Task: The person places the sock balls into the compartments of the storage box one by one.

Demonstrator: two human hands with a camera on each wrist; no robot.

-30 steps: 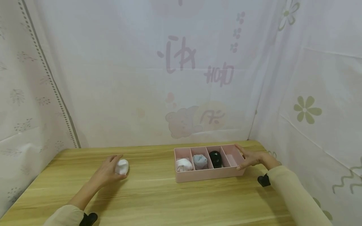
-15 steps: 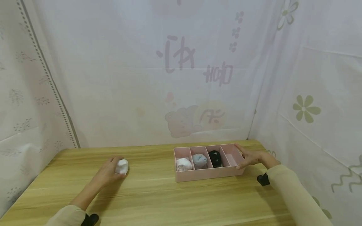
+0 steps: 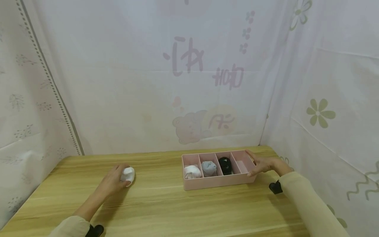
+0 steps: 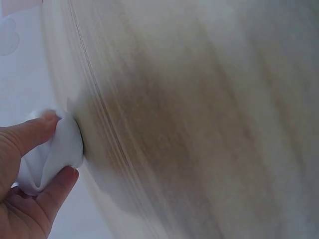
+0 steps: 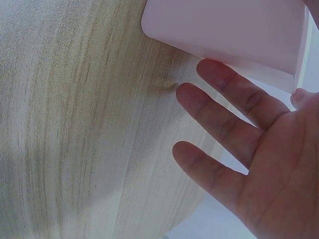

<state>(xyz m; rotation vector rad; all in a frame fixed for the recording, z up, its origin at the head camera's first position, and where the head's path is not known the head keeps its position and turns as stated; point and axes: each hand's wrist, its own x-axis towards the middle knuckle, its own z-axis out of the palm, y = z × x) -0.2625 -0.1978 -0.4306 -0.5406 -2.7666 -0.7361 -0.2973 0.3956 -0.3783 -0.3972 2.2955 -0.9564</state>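
Observation:
My left hand (image 3: 113, 179) pinches a rolled-up white sock (image 3: 128, 175) between thumb and fingers, low over the left part of the table. In the left wrist view the sock (image 4: 62, 147) shows soft folds between thumb and fingertips. At the right, my right hand (image 3: 263, 164) spans the end of a pink divided box (image 3: 220, 181), thumb on the near side and a finger at the far corner. Several of its fingers (image 5: 214, 122) stretch out straight below the box (image 5: 224, 30) in the right wrist view.
From left to right, the box holds a white roll (image 3: 192, 172), a grey roll (image 3: 209, 168) and a black roll (image 3: 225, 165), one per compartment. Nothing shows in its rightmost compartment. Patterned white cloth (image 3: 133, 82) hangs behind and beside the wooden table (image 3: 154, 210).
My left thumb has drawn in against the white sock, which stays at about the same spot. The right hand and the box have not visibly moved.

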